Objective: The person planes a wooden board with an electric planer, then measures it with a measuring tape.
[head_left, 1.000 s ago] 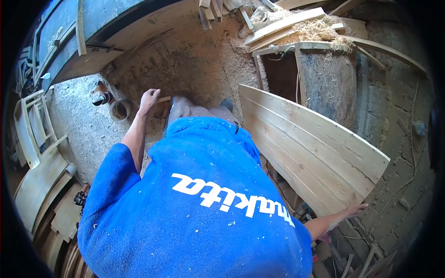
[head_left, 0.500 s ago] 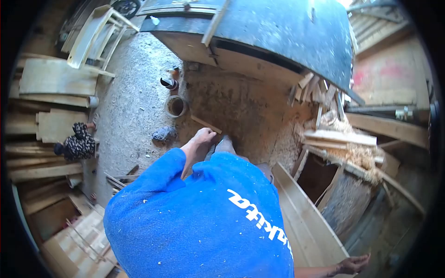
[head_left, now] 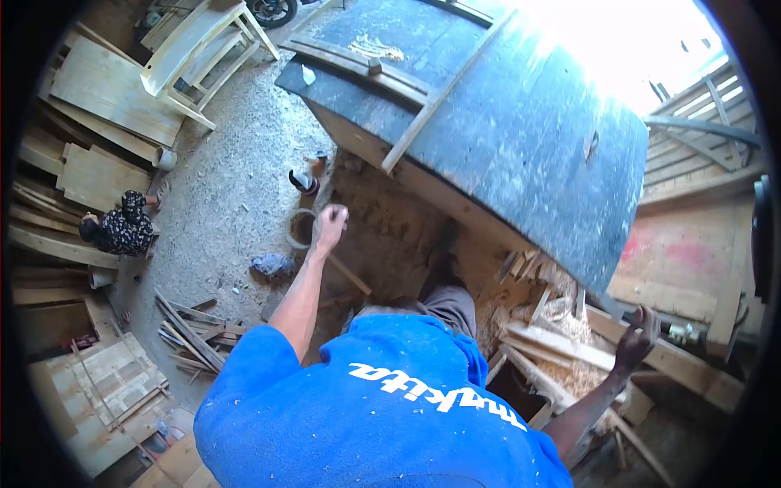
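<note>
My left hand (head_left: 330, 228) is out in front of me over the dirt floor, fingers curled in, with nothing showing in it. Below it in view is a round bucket (head_left: 300, 229), its rim partly covered by the hand. A thin wooden strip (head_left: 350, 275) lies on the ground close to my wrist. Out to the right, my right hand (head_left: 638, 335) is raised with loosely bent fingers and holds nothing. It overlaps a long timber beam (head_left: 602, 325) in this view, near the corner of the large dark-topped workbench (head_left: 521, 163).
Wood shavings (head_left: 573, 321) and offcuts (head_left: 525, 264) are heaped at the right. A seated person (head_left: 126, 230) is at the left beside stacked boards (head_left: 122, 89). Loose sticks (head_left: 191, 333) and a grey bundle (head_left: 272, 265) lie on the floor. A wooden bench frame (head_left: 207, 57) stands farther back.
My body has turned and stepped toward the bench. The left hand has swung up and away from the wooden strip; the right hand has risen from low at the right to beside the bench corner.
</note>
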### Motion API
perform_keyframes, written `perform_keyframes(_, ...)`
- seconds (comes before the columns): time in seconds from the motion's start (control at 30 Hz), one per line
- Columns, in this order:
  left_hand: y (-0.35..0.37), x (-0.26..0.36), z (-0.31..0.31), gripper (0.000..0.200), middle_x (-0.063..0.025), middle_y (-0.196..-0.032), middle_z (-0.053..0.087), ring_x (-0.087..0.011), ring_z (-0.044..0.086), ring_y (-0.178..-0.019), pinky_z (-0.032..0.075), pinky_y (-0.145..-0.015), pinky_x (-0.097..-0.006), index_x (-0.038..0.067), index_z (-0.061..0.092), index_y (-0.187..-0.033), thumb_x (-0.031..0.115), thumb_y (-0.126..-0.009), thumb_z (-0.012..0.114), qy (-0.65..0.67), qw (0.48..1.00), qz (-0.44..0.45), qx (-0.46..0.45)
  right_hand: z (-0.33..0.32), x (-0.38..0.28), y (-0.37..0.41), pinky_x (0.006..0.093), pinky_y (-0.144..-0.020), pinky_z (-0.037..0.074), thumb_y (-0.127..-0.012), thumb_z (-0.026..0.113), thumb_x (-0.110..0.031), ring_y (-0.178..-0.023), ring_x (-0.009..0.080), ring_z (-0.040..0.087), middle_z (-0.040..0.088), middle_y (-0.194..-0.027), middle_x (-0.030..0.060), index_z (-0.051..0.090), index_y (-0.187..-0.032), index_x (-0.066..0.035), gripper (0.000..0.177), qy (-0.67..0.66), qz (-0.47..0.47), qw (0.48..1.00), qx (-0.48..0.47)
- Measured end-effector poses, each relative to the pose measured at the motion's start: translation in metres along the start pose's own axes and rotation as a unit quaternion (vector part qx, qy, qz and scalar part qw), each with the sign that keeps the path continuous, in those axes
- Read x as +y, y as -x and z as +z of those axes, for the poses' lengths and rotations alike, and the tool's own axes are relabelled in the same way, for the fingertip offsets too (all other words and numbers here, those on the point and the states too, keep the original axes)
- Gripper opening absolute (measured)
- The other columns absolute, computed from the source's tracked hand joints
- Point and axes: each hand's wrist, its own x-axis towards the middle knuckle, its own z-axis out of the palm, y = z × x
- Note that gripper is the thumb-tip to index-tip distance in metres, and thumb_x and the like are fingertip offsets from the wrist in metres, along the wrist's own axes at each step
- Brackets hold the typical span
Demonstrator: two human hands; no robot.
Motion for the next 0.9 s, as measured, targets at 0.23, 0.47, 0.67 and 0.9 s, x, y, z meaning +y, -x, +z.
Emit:
perform_keyframes(0.23,-0.222,0.216,0.042,0.062,-0.0199,-0.117,0.067,-0.0273,0.069,-0.097,0.055,-0.085,-0.0393,-0.001,0.052,-0.133,0.035,-0.089,0.077,-0.019,0.975,0.143,0.168,0.155,-0.085,-0.264,0.0433,-0.084,0.05,-0.096,0.066,-0.013,-0.094,0.0356,0.064,0.067,-0.098,0.0161,0.068,-0.102,-0.001,0.013,-0.176,-0.143,0.971,-0.072)
perform_keyframes(0.47,-0.345,0.246,0.035,0.071,-0.0333,-0.13,0.052,-0.0514,0.057,-0.117,0.051,-0.093,-0.0547,0.0,0.046,-0.139,0.044,-0.089,0.071,-0.39,0.908,0.141,0.056,0.199,-0.188,-0.448,0.0425,-0.081,0.052,-0.091,0.073,-0.014,-0.092,0.0334,0.066,0.067,-0.096,0.0146,0.068,-0.105,-0.003,0.019,-0.237,-0.258,0.921,-0.168)
perform_keyframes(0.67,-0.421,0.24,0.031,0.06,-0.0158,-0.097,0.073,-0.039,0.072,-0.092,0.057,-0.081,-0.0505,0.006,0.06,-0.124,0.054,-0.09,0.064,-0.572,0.769,0.191,-0.21,0.247,-0.284,-0.568,0.0411,-0.078,0.054,-0.092,0.074,-0.025,-0.089,0.0317,0.068,0.069,-0.097,0.0125,0.068,-0.106,-0.005,0.025,-0.223,-0.378,0.87,-0.224)
perform_keyframes(0.9,-0.395,0.213,0.059,0.051,-0.0236,-0.085,0.07,-0.0407,0.071,-0.077,0.054,-0.066,-0.0522,0.001,0.059,-0.12,0.042,-0.09,0.066,-0.395,0.912,0.109,0.012,0.413,-0.39,-0.684,0.0484,-0.082,0.055,-0.097,0.065,-0.035,-0.098,0.0371,0.068,0.069,-0.111,0.014,0.066,-0.11,-0.008,0.03,-0.123,-0.366,0.861,-0.332)
